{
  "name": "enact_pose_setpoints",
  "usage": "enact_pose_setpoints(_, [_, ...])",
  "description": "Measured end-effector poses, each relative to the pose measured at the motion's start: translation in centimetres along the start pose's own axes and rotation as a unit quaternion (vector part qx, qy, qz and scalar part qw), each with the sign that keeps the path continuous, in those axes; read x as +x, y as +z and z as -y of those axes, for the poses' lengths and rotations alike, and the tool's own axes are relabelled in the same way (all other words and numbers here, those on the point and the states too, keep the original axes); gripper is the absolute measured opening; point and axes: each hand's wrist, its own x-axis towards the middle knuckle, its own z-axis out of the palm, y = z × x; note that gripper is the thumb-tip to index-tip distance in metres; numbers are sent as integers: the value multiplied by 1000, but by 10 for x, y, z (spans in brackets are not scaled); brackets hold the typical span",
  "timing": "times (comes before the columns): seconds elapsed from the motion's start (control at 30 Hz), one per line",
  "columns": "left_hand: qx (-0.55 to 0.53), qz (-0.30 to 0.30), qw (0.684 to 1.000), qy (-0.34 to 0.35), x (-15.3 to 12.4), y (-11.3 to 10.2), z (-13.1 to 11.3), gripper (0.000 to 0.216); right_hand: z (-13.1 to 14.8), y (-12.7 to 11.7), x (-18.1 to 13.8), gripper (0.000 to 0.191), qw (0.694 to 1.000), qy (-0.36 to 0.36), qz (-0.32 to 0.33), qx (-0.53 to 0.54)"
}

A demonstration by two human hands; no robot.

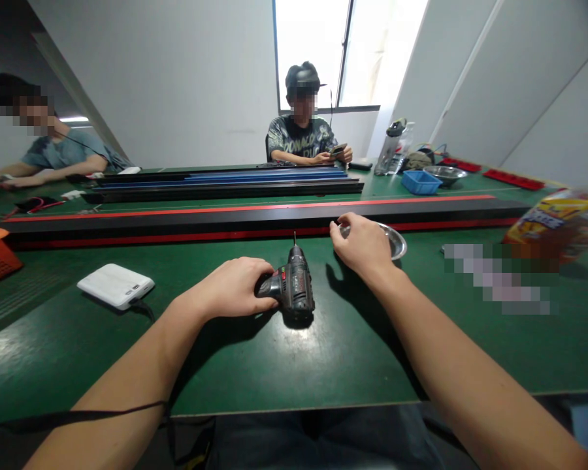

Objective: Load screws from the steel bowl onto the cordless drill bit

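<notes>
Left hand (240, 286) wraps the grip (269, 285) of the drill (298, 285), which lies between my hands, bit (294, 239) pointing away — right hand (365, 243) half-curled by the bowl (399, 244), can't tell if it's holding anything.

A broad green tabletop (333, 372) spans the room, its glossy surface shining in patches at the near left and middle. Behind it stands a plain pale wall (176, 72), with a bright, washed-out window (313, 39) set in a dark frame (343, 52). To the right, a greyish-white side wall (451, 72) carries slanting seams. The upper left is darker, edged by a leaning pale strip (61, 72).
</notes>
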Motion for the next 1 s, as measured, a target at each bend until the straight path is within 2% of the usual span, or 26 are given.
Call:
enact_pose_setpoints(0.1, [-20,7,1000,-5,-2,-1,-1,36,-12,-3,5,57,996,53,24,-66])
enact_pose_setpoints(0.23, [-33,13,999,-5,-2,-2,-4,34,-21,-2,7,72,982,114,136,-65])
enact_pose_setpoints(0.3, [-38,15,999,-4,-1,-1,-5,33,-23,-1,7,75,976,118,172,-61])
enact_pose_setpoints(0.43, [-45,16,999,1,-1,-1,-6,32,-22,-1,8,75,973,103,193,-71])
enact_pose_setpoints(0.67, [-45,19,999,-1,-2,-2,-5,32,-22,-1,9,66,975,96,184,-83])
enact_pose_setpoints(0.87, [-44,19,999,-4,-1,-3,-6,32,-24,1,10,53,984,101,123,-81])
enact_pose_setpoints(1.0, [-43,19,999,-4,-1,-3,-7,32,-25,1,11,48,992,66,68,-85])
